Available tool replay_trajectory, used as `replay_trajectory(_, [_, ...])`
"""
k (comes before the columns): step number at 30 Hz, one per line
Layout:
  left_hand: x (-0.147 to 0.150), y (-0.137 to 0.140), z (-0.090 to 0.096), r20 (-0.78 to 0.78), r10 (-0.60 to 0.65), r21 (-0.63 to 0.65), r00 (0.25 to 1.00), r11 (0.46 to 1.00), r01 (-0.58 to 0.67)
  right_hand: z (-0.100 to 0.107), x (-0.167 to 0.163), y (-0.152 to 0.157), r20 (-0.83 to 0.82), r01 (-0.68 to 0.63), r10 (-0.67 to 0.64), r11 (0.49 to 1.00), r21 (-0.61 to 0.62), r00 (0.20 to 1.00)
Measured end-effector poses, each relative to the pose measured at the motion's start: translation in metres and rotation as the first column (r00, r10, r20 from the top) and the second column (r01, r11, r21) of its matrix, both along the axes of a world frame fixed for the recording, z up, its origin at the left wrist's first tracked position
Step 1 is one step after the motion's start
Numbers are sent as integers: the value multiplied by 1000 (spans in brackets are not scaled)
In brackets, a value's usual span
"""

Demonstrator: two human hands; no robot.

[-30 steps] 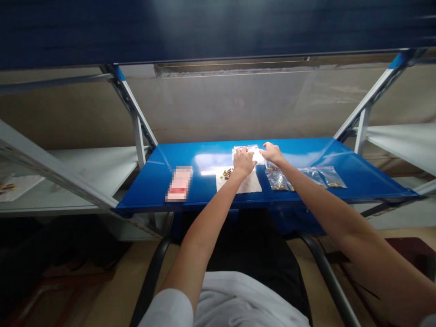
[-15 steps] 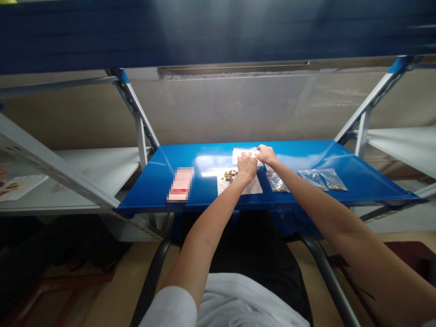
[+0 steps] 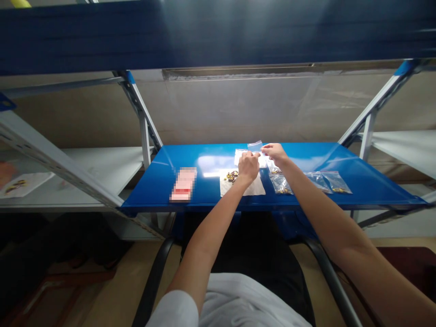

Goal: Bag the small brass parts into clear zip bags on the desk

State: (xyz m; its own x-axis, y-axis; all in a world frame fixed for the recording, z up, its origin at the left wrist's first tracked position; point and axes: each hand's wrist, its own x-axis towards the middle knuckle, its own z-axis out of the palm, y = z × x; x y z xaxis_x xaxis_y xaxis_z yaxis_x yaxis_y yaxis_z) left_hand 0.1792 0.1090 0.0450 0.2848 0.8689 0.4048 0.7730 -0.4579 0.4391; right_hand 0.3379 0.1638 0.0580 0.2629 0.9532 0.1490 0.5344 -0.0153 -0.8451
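Observation:
A small clear zip-lock bag [image 3: 255, 146] is raised between my two hands, above the blue shelf. My right hand [image 3: 275, 153] pinches it at its right side. My left hand [image 3: 249, 165] has its fingers curled against the lower part of the same bag. Behind the left hand lies a stack of flat white-looking bags [image 3: 240, 157], partly covered. Below it, dark and yellow small pieces [image 3: 232, 176] are heaped on a white cloth or paper sheet [image 3: 256, 187]. Filled clear bags [image 3: 281, 184] lie just right of the sheet, close to my right forearm.
More filled bags [image 3: 336, 182] lie farther right on the blue shelf [image 3: 204, 200]. A blurred-out pink and red item [image 3: 184, 184] lies at left. Metal posts [image 3: 150, 122] flank the shelf. Another person's hand [image 3: 6, 173] shows at far left near a sheet with pieces.
The zip-lock bag has come up off the stack between my hands. My right hand has shifted slightly right and its fingers pinch the bag. The view has moved slightly.

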Motion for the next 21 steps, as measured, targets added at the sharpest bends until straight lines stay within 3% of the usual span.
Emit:
replay_trajectory(2, [-8, -8, 7, 189, 32, 14, 981, 999, -36, 9, 2, -10, -177, 13, -11, 1000, 7, 984])
replay_trajectory(5, [-18, -27, 14, 487, 78, -35, 870, 997, -70, 14, -7, -40, -439, 18, 5, 999, 48, 898])
replay_trajectory(9, [-38, -59, 9, 732, 157, -279, 663, 957, 82, -5, -52, -106, -505, -31, 86, 993, 116, 859])
replay_trajectory(11, [-54, -75, -1, 785, 164, -316, 597, 936, 159, -18, -77, -137, -520, -32, 93, 992, 125, 849])
replay_trajectory(13, [-76, -88, -11, 788, 113, -308, 605, 924, 227, -27, -94, -156, -525, -20, 94, 989, 146, 846])
replay_trajectory(16, [-108, -99, -21, 753, 32, -336, 657, 877, 343, -26, -98, -165, -499, -109, 178, 980, 164, 848])
replay_trajectory(21, [-132, -98, -24, 709, 22, -369, 705, 863, 345, -17, -88, -164, -409, -196, 235, 971, 135, 882])
